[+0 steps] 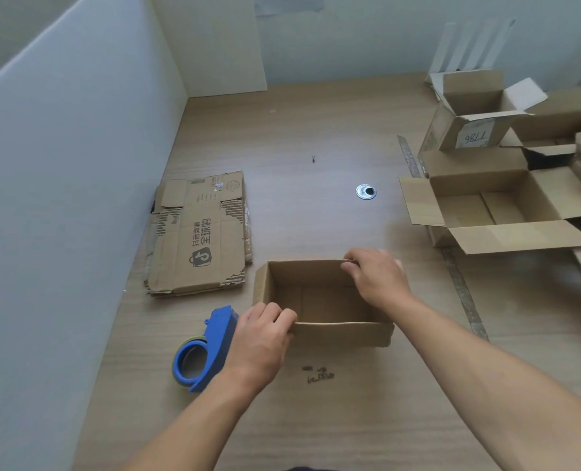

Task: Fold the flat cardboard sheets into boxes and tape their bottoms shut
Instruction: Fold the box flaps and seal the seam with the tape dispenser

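A small brown cardboard box point(319, 297) stands opened up on the wooden table point(316, 130), its top open toward me. My left hand point(262, 338) pinches the box's near left corner. My right hand point(377, 277) grips the far wall near its right end. A blue tape dispenser point(204, 351) lies on the table just left of my left hand. A stack of flat cardboard sheets point(200, 236) with black print rests further left, by the wall.
Several opened cardboard boxes point(493, 209) crowd the table's right side. A round metal cable port point(366, 191) sits in the table's middle. A white partition wall point(61, 198) runs along the left. Strips of used tape point(462, 290) lie near the right boxes.
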Tool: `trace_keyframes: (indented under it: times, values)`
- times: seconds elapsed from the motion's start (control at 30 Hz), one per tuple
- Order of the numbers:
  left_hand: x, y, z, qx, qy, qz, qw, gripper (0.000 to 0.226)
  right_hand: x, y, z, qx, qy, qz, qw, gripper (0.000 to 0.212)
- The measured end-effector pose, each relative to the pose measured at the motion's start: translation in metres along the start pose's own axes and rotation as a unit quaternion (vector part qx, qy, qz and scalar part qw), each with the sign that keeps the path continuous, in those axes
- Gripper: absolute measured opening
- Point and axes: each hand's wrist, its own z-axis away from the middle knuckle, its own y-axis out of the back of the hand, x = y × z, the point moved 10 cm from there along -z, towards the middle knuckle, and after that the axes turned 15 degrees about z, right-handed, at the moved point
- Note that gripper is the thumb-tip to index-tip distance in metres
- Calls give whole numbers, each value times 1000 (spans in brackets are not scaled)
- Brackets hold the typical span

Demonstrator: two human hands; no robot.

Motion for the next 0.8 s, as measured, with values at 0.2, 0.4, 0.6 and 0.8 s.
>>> trace_keyframes:
  times: [0.2,0.4,0.6,0.8]
  values:
    - [0,-1,-3,7,31,13,999,35,0,0,-1,-12,4,0,1000,21]
    - [1,0,3,1,19,9,1000,31,-5,5,11,-6,35,6,999,33]
    - [8,0,13,-17,-48,6,999,36,-22,41,64,50,110,-47,992,47]
    - [12,5,20,-43,-87,49,994,42,-41,4,138,-102,135,92,981,55]
